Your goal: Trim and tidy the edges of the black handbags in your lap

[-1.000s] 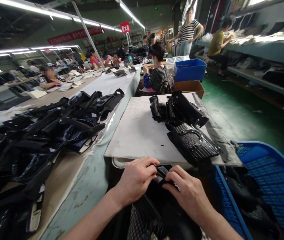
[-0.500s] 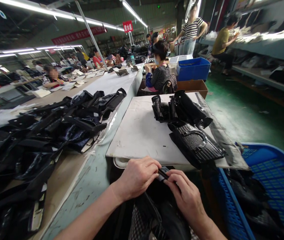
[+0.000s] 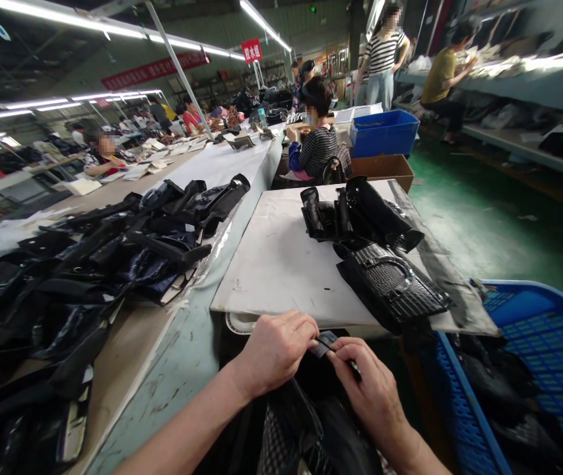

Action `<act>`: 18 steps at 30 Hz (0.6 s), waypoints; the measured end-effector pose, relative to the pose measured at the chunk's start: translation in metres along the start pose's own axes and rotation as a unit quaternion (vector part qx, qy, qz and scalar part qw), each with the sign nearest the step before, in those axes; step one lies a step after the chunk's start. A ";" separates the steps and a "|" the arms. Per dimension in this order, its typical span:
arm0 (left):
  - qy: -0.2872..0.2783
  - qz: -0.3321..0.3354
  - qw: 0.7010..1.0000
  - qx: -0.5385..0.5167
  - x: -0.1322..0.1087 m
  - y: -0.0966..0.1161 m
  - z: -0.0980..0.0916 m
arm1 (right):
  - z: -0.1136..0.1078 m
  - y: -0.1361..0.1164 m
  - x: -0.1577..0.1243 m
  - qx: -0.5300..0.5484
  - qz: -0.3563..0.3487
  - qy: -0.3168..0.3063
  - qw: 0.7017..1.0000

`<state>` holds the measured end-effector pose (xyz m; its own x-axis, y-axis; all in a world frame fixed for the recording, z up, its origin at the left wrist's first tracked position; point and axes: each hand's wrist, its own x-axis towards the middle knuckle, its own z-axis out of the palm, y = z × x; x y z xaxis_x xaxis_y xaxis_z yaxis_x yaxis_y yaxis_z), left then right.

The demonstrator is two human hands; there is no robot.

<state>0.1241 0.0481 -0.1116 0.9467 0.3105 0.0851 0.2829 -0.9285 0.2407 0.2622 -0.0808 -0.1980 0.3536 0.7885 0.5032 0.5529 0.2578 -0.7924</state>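
Over my lap, my left hand (image 3: pixel 278 346) and my right hand (image 3: pixel 367 379) pinch the upper edge of a black bag piece (image 3: pixel 340 422). Between the fingertips runs a thin dark strip of that edge, with a small greyish, shiny patch (image 3: pixel 319 348) beside it. Both hands are closed, close together, just below the front edge of a white-covered board (image 3: pixel 271 264). Most of the bag piece hangs down in shadow and its lower part is hard to make out. On the board, a glossy black handbag (image 3: pixel 395 280) with a curved handle lies near other black bag parts (image 3: pixel 375 214).
Many black bag pieces (image 3: pixel 88 264) are heaped on the long table at left. A blue plastic basket (image 3: pixel 558 310) with black pieces inside stands at right. Beyond the board are a cardboard box (image 3: pixel 390 173), a blue bin (image 3: pixel 385 135) and a seated co-worker (image 3: pixel 321 145).
My fingers have shifted slightly along the edge, and more of the greyish patch shows between them. Both hands keep their grip. A standing person in the background has changed arm position.
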 end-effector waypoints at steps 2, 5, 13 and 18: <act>-0.007 -0.004 1.000 0.013 0.001 0.001 0.000 | 0.001 0.000 0.000 -0.006 -0.003 0.001 1.000; -0.028 -0.013 0.999 0.037 0.003 0.004 -0.001 | 0.001 0.000 0.002 -0.013 -0.010 0.001 1.000; -0.068 -0.031 0.996 0.053 0.017 0.013 -0.007 | 0.000 0.000 -0.004 0.002 0.051 0.030 0.998; -0.061 -0.028 0.998 0.016 0.013 0.011 -0.010 | 0.002 0.002 -0.011 0.034 0.154 0.045 0.986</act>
<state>0.1383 0.0439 -0.0978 0.9402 0.3374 -0.0460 0.3393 -0.9166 0.2116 0.2583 -0.0878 -0.2056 0.5647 0.7832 0.2603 0.3568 0.0528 -0.9327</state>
